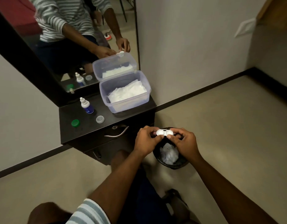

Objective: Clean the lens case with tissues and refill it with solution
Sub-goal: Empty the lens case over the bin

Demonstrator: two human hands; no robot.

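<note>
So the tissue tub [125, 92] sits far right on the cabinet [84, 135], solution bottle [86, 105] left of it, two caps [87, 121] nearer, bin [170, 156] on the floor right of the cabinet.

View: head, one only; no second view to share ground with.
Position: worn on the person's head, above and behind the two forearms, which enter from the bottom edge.
Facing: forward and steeply down, toward the beige floor [228, 126] and the foot of the pale wall.
Lens: wide-angle; the dark skirting line bends across the frame.
Nearness: both hands sit near centre frame, left hand [146, 140] and right hand [184, 143], close below the camera; the dark wooden tabletop [84, 126] lies just beyond them, upper left.
Extra coverage: a black-framed wall mirror [61, 50] above the tabletop returns a facing reflection of the person's striped torso and hands.
</note>
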